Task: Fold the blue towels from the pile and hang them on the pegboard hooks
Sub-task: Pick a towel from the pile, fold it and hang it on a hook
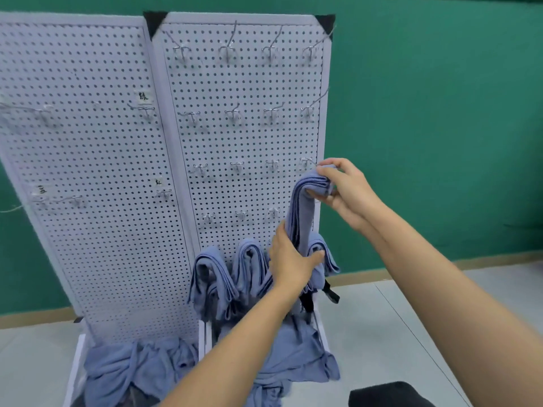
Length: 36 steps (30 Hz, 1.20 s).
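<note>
Two grips: right hand pinches the folded towel at its bend beside a pegboard hook; left hand clasps its tail, likely steadying it.

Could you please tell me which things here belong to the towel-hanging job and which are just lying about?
Job: folded towel, held by left hand and right hand; hung towels; towel pile; pegboard; hooks.
Lying about: black object; black strap.

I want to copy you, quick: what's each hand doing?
Left hand: closed around the lower part of the folded towel.
Right hand: closed on the top of that towel.
</note>
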Tool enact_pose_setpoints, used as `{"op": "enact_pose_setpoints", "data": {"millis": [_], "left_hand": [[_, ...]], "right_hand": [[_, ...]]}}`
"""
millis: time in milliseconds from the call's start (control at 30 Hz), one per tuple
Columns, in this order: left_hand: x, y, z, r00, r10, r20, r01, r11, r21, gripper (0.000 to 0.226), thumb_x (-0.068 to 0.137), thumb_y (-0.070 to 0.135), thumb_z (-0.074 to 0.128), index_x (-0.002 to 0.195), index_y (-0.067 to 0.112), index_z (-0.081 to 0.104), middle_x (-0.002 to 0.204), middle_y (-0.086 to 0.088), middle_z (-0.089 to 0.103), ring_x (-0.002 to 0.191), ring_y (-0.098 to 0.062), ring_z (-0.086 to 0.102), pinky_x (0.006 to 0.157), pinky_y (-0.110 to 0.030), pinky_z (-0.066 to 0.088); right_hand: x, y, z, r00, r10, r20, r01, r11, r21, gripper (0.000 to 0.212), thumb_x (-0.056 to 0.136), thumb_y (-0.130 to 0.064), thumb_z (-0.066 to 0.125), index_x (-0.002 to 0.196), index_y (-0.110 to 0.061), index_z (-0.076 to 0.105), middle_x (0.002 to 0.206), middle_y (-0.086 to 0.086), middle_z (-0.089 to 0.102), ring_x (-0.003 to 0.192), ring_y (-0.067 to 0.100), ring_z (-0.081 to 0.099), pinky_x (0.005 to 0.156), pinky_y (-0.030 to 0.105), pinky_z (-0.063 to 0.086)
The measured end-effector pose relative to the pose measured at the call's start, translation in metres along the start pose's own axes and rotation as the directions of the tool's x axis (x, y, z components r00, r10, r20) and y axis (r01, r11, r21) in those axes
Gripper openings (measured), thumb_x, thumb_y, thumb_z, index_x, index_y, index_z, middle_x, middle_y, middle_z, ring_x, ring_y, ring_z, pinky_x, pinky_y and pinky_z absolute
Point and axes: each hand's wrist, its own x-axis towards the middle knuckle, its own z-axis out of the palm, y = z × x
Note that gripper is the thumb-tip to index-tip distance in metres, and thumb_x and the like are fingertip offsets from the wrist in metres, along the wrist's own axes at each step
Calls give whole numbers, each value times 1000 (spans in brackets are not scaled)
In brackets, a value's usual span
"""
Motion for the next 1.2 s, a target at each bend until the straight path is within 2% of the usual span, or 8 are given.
{"op": "enact_pose_setpoints", "data": {"millis": [133, 333, 467, 567, 733, 867, 967, 1200], "left_hand": [[11, 3, 3, 991, 58, -123, -71, 992, -100, 53, 88, 5, 58, 135, 21, 38, 127, 0, 52, 110, -21, 55, 89, -38, 51], [32, 12, -17, 967, 229, -115, -238, 969, -65, 25, 91, 7, 54, 101, 29, 58, 94, 4, 63, 75, -12, 56, 66, -30, 46], [48, 14, -17, 976, 199, -92, -198, 980, 14, 18, 91, 16, 55, 103, 27, 62, 95, 3, 65, 72, -16, 57, 66, -38, 50], [55, 19, -8, 983, 167, -75, -162, 985, 66, 21, 89, 15, 55, 105, 26, 64, 97, 4, 67, 73, -13, 60, 67, -36, 54], [59, 31, 11, 988, 141, -66, -133, 985, 113, 24, 89, 14, 56, 110, 22, 64, 103, 7, 65, 87, -11, 59, 72, -27, 48], [66, 37, 27, 993, 99, -68, -89, 986, 139, 24, 89, 17, 57, 111, 24, 63, 106, 8, 65, 91, -13, 60, 74, -31, 52], [74, 38, 38, 994, 99, -37, -92, 983, 157, 21, 88, 17, 58, 106, 26, 65, 101, 9, 67, 88, -14, 61, 72, -31, 52], [113, 54, 47, 990, 128, -65, -116, 980, 164, 15, 91, 17, 53, 92, 31, 60, 84, 11, 63, 76, -15, 61, 63, -31, 46]], "right_hand": [[7, -15, -29, 998, -17, -62, 26, 989, 142, 8, 95, -3, 51, 92, -11, 50, 85, 9, 61, 58, 14, 65, 57, 23, 56], [17, 12, -98, 967, 105, -232, -58, 978, 201, 13, 97, -4, 45, 88, -13, 49, 85, 11, 57, 49, 10, 62, 50, 21, 53], [15, 59, -129, 939, 190, -289, -298, 866, -402, 10, 92, -6, 49, 96, -2, 58, 94, 11, 57, 74, 15, 57, 68, 29, 48], [15, 72, -123, 983, 91, -161, -172, 768, -617, 29, 88, -5, 57, 114, -16, 61, 120, 5, 59, 107, 16, 54, 92, 29, 41], [22, 81, -90, 989, 50, 142, 68, 696, -715, 35, 84, -21, 68, 116, -27, 55, 117, -9, 57, 105, 13, 54, 86, 26, 42], [36, 102, -92, 989, -8, 145, 126, 541, -832, 56, 75, -32, 73, 124, -31, 46, 118, -9, 50, 102, 12, 50, 84, 33, 44], [49, 110, -102, 993, -65, 98, 116, 429, -896, 49, 81, -17, 60, 127, -27, 47, 121, -4, 54, 103, 19, 53, 83, 39, 49], [103, 91, -113, 962, -273, 0, 162, 569, -806, 26, 85, -4, 52, 109, -13, 59, 107, 5, 60, 93, 22, 56, 82, 31, 44]]}}
